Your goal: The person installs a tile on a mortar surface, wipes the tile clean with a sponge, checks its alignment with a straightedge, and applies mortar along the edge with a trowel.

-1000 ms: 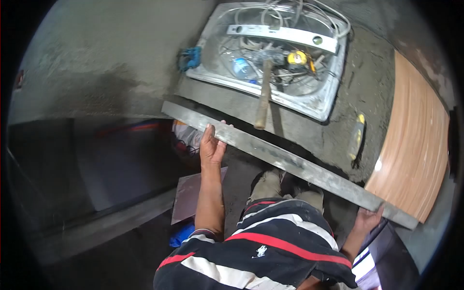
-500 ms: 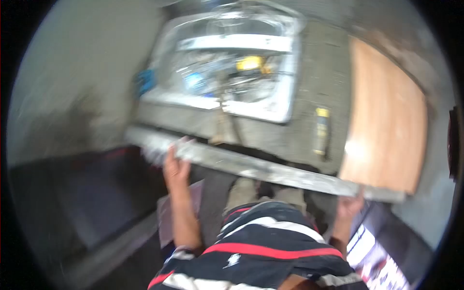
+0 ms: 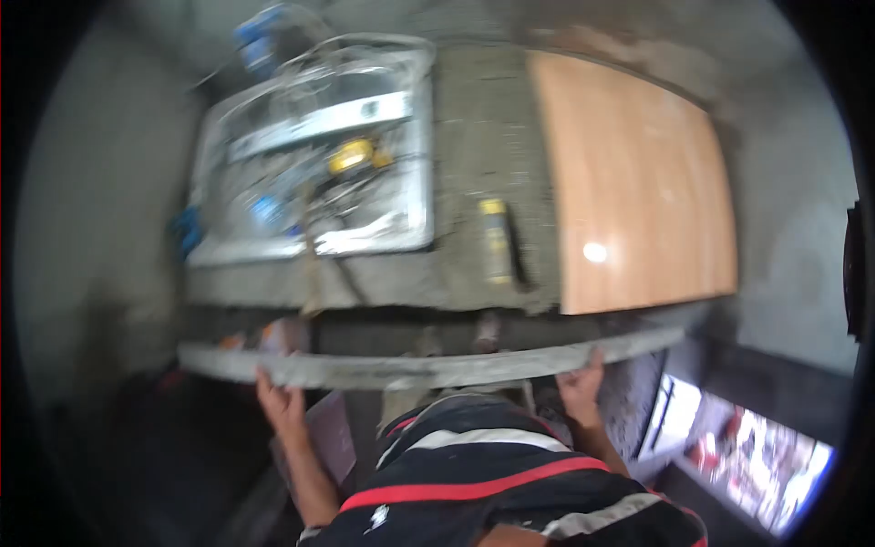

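A long, straight, greyish bar (image 3: pixel 428 371), like a plasterer's straightedge, lies level across the front of my waist, apart from the counter edge. My left hand (image 3: pixel 281 401) grips it left of the middle, thumb up over the near side. Toward its right part, my right hand (image 3: pixel 581 383) is closed round it in the same way. Beyond the bar is a counter coated in grey mortar (image 3: pixel 469 137). A shiny wood-look tile (image 3: pixel 638 191) lies on its right part. A slim yellow and grey tool (image 3: pixel 495 242) rests on the mortar beside the tile; blur hides its kind.
A metal sink (image 3: pixel 419 201) at the back left holds a yellow tool (image 3: pixel 354 157) and other items. A wooden stick (image 3: pixel 311 264) sticks out over its front edge. Walls close in on both sides. Through an opening (image 3: pixel 747 456) at lower right, bright daylight shows.
The bar has gone from slanting down to the right at the counter's edge to nearly level and nearer my body. My view has turned and shifted right. Both hands keep their grip.
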The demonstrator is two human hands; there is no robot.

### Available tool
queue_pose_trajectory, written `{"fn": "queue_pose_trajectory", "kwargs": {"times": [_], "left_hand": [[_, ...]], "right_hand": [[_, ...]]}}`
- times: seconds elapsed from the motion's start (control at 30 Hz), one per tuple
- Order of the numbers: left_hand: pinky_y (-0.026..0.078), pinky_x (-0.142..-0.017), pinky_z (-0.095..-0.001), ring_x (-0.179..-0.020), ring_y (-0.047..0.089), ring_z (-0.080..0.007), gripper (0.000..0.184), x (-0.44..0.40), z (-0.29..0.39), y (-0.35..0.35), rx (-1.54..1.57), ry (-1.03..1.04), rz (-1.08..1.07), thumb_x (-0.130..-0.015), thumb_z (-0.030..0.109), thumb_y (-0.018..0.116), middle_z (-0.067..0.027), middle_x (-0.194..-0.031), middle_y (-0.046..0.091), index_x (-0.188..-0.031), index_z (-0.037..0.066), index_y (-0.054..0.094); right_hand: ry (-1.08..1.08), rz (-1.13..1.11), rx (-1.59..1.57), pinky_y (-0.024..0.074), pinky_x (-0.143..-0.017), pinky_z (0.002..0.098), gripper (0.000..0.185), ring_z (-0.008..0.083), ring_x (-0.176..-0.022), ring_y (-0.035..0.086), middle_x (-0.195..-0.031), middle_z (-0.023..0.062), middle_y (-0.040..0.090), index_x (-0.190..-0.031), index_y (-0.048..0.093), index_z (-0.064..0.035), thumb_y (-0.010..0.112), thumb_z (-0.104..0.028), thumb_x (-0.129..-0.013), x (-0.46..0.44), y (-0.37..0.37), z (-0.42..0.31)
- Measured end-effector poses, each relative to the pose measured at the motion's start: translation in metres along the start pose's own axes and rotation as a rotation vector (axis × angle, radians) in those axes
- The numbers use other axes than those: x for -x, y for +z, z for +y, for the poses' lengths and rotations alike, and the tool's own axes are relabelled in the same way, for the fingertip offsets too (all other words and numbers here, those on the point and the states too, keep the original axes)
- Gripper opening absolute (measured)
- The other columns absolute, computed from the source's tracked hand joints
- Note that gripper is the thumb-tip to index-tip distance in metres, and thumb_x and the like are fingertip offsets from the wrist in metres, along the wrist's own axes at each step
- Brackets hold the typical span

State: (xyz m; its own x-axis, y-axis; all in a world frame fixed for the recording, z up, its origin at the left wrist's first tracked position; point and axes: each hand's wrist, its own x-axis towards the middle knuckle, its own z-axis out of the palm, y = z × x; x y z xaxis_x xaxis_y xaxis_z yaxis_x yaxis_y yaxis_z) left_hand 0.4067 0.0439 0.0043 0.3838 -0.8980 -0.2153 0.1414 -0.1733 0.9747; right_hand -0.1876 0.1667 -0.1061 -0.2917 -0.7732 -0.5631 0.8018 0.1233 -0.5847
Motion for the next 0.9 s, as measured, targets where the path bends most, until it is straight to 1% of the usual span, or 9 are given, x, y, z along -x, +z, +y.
{"fn": "queue_pose_trajectory", "kwargs": {"times": [0.03, 0.07, 0.1, 0.23, 0.37, 0.47, 0.57, 0.7, 0.9], "left_hand": [[0.052, -0.102, -0.0501, -0.117, 0.062, -0.0351, 0.065, -0.007, -0.002, -0.010, 0.310, -0.145, 0.118, -0.101, 0.041, 0.065, -0.0221, -0.134, 0.059, -0.148, 0.003, 0.042], [0.053, -0.100, -0.0483, -0.114, 0.063, -0.0351, 0.067, -0.014, -0.005, -0.019, 0.593, -0.252, 0.274, -0.099, 0.042, 0.068, -0.0218, -0.130, 0.061, -0.148, 0.004, 0.042], [0.054, -0.099, -0.0486, -0.113, 0.063, -0.0362, 0.068, -0.018, 0.005, -0.011, 0.542, -0.155, 0.377, -0.100, 0.047, 0.064, -0.0201, -0.122, 0.063, -0.146, 0.002, 0.043], [0.056, -0.096, -0.0514, -0.112, 0.064, -0.0359, 0.064, -0.017, 0.044, -0.010, 0.533, -0.168, 0.393, -0.102, 0.044, 0.062, -0.0169, -0.122, 0.062, -0.143, -0.001, 0.044], [0.058, -0.093, -0.0515, -0.104, 0.067, -0.0310, 0.051, -0.030, 0.080, -0.038, 0.407, 0.076, 0.415, -0.105, 0.040, 0.059, -0.0148, -0.118, 0.063, -0.135, -0.001, 0.049], [0.060, -0.090, -0.0481, -0.101, 0.068, -0.0282, 0.050, -0.035, 0.092, -0.042, 0.349, 0.115, 0.425, -0.103, 0.042, 0.061, -0.0149, -0.114, 0.064, -0.128, -0.001, 0.053], [0.058, -0.080, -0.0349, -0.092, 0.069, -0.0212, 0.057, -0.040, 0.096, -0.032, 0.180, 0.216, 0.476, -0.099, 0.049, 0.066, -0.0153, -0.101, 0.070, -0.123, -0.003, 0.061], [0.054, -0.087, -0.0371, -0.092, 0.069, -0.0219, 0.065, -0.043, 0.096, -0.039, -0.132, 0.094, 0.383, -0.107, 0.052, 0.048, -0.0187, -0.105, 0.074, -0.117, -0.008, 0.071], [0.056, -0.092, -0.0412, -0.102, 0.067, -0.0239, 0.065, -0.092, 0.056, -0.111, -0.207, 0.030, 0.482, -0.102, 0.052, 0.059, -0.0179, -0.115, 0.071, -0.122, -0.008, 0.069]], "right_hand": [[0.070, 0.042, 0.011, 0.0483, -0.106, 0.0486, 0.063, 0.0277, -0.122, 0.062, -0.127, 0.0103, 0.067, -0.135, 0.055, -0.0083, 0.060, -0.059, -0.097, -0.009, 0.018, 0.016], [0.235, 0.399, -0.101, 0.0467, -0.108, 0.0496, 0.071, 0.0290, -0.125, 0.060, -0.128, 0.0118, 0.066, -0.137, 0.053, -0.0069, 0.059, -0.064, -0.096, -0.010, 0.057, 0.016], [0.194, 0.325, -0.034, 0.0433, -0.110, 0.0525, 0.094, 0.0357, -0.128, 0.057, -0.136, 0.0172, 0.060, -0.148, 0.040, -0.0016, 0.059, -0.073, -0.090, -0.014, 0.056, 0.032], [0.534, 0.524, 0.040, 0.0417, -0.109, 0.0549, 0.105, 0.0429, -0.134, 0.048, -0.154, 0.0233, 0.043, -0.161, 0.010, -0.0031, 0.049, -0.074, -0.095, -0.038, 0.008, 0.076], [0.623, 0.227, 0.303, 0.0492, -0.093, 0.0500, 0.102, 0.0398, -0.121, 0.057, -0.147, 0.0239, 0.049, -0.161, 0.012, -0.0051, 0.047, -0.075, -0.095, -0.011, 0.019, 0.094], [0.662, 0.025, 0.389, 0.0436, -0.104, 0.0551, 0.115, 0.0410, -0.131, 0.050, -0.150, 0.0255, 0.045, -0.163, 0.003, -0.0046, 0.049, -0.081, -0.090, 0.004, -0.012, 0.085], [0.585, 0.195, 0.473, 0.0479, -0.095, 0.0530, 0.108, 0.0387, -0.118, 0.057, -0.141, 0.0237, 0.052, -0.162, 0.011, -0.0052, 0.047, -0.079, -0.092, 0.016, -0.026, 0.082], [0.457, 0.274, 0.560, 0.0512, -0.093, 0.0509, 0.104, 0.0401, -0.126, 0.059, -0.145, 0.0268, 0.053, -0.160, 0.018, -0.0007, 0.047, -0.076, -0.095, 0.049, -0.023, 0.060], [0.348, 0.360, 0.532, 0.0538, -0.082, 0.0442, 0.099, 0.0309, -0.106, 0.065, -0.130, 0.0214, 0.063, -0.156, 0.028, 0.0009, 0.054, -0.072, -0.094, 0.051, -0.013, 0.046]]}}
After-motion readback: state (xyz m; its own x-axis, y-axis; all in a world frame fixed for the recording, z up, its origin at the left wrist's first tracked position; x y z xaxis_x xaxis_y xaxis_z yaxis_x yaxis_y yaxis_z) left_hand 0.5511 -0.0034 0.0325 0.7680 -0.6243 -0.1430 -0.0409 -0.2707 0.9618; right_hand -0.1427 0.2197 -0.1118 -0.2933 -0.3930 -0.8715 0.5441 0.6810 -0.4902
